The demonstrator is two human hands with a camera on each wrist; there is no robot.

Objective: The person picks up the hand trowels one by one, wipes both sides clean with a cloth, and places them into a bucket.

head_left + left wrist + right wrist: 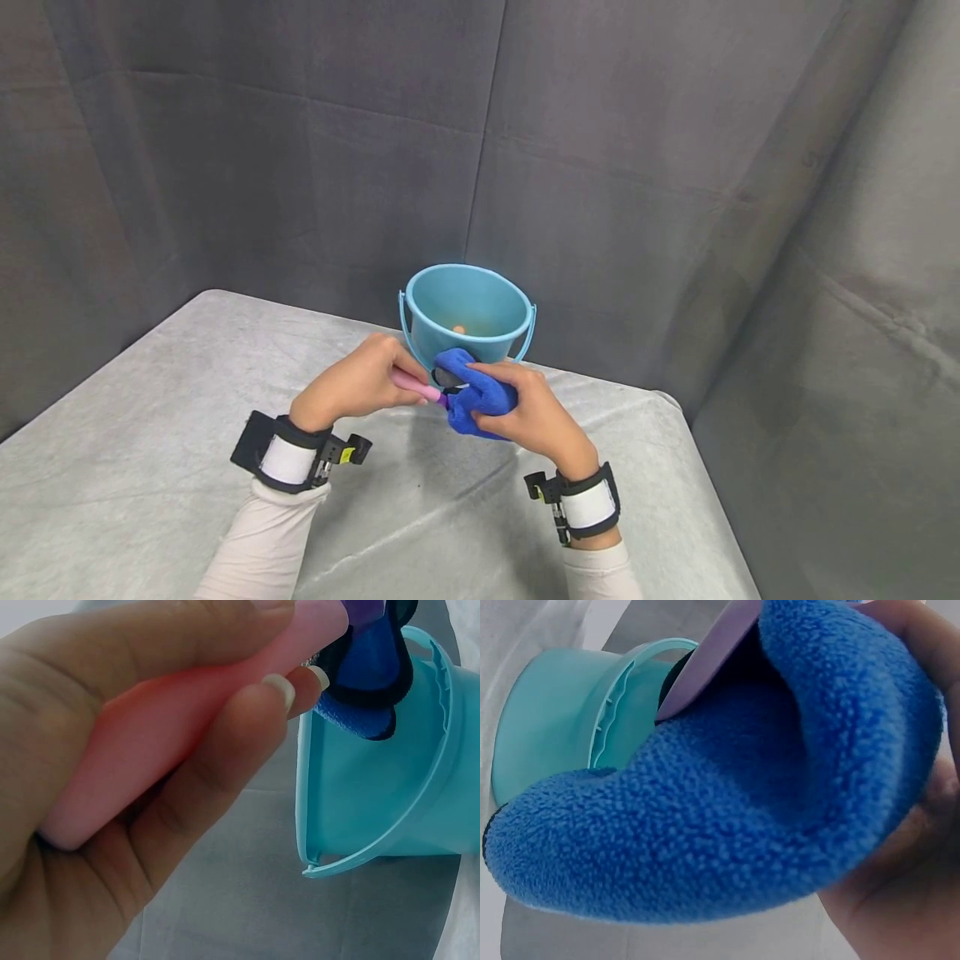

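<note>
Wiping underway: left hand (352, 387) grips pink handle (411, 384), right hand (536, 412) wraps blue cloth (480, 400) round its head, bucket (465, 312) behind, not finished

tool head: wrapped inside the blue cloth (480, 398), its shape hidden beside the bucket (467, 312)
pink handle (411, 383): partly covered by the left hand (358, 385)
orange thing in the bucket (459, 329): too small to tell
right hand (534, 412): palm hidden behind the cloth
</note>
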